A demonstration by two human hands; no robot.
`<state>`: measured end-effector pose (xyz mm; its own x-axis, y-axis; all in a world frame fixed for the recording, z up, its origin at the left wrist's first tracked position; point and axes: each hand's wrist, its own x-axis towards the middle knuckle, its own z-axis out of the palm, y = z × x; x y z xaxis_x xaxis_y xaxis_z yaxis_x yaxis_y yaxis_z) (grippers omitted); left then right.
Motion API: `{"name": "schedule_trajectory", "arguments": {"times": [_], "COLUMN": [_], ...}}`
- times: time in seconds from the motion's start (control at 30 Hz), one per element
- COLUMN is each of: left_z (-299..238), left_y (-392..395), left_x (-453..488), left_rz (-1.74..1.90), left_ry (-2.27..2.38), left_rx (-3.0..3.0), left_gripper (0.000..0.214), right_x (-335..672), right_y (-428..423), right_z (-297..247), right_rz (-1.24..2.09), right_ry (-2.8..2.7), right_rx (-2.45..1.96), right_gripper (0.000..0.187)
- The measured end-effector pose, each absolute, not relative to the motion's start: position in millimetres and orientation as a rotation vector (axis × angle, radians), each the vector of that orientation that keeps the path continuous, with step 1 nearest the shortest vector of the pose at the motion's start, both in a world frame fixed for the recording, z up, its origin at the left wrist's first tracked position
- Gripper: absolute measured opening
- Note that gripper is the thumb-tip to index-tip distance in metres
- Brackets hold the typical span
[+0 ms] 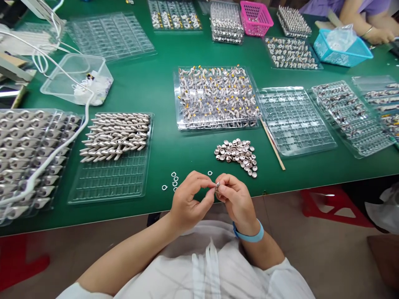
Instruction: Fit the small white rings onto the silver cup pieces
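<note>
My left hand (188,199) and my right hand (235,199) meet at the near edge of the green table (162,87). Both are closed in a pinch on one small silver metal cap (217,185) held between their fingertips. A blue band is on my right wrist. Just beyond the hands lie a few small white rings (173,179) on the table. A loose pile of silver caps (238,153) sits to the right of them. A clear tray half filled with grey metal parts (115,135) lies at left front.
Clear trays of small parts (215,97) cover the table, with an empty tray (294,120) and a wooden stick (273,145) at right. A white cable (62,145) crosses the left trays. Pink (256,17) and blue baskets (342,52) stand at the back beside another person's arms (370,25).
</note>
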<state>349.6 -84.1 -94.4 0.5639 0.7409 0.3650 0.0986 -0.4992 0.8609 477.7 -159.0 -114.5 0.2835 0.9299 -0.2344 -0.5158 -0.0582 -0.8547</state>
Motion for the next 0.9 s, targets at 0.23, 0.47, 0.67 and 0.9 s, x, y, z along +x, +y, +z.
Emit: {"name": "schedule_trajectory", "arguments": {"times": [0.23,0.47,0.67,0.9], "left_z": [-98.8,-93.9,-90.8,-89.0], "left_y": [-83.0,-78.8,-73.2,-65.0], "left_x": [347.2,341.9,342.0,336.6], "left_rz": [1.034,0.926,0.851,0.799], "left_ry": [0.569,0.502,0.456,0.543], "left_rx": [2.094,2.119,2.072,2.117], "left_gripper": [0.016,0.015,0.015,0.012], "right_x": [477.6,482.3,485.6,485.5], "right_y": [-158.2,-156.9,-154.1,-155.0], "right_z": [-109.3,-105.9,-108.7,-111.5], "right_rz": [1.392,1.537,1.737,1.848], "right_ry": [-0.380,-0.296,-0.214,-0.274], "right_rx": [-1.018,-0.943,-0.835,-0.784], "right_gripper": [0.012,0.014,0.016,0.016]}}
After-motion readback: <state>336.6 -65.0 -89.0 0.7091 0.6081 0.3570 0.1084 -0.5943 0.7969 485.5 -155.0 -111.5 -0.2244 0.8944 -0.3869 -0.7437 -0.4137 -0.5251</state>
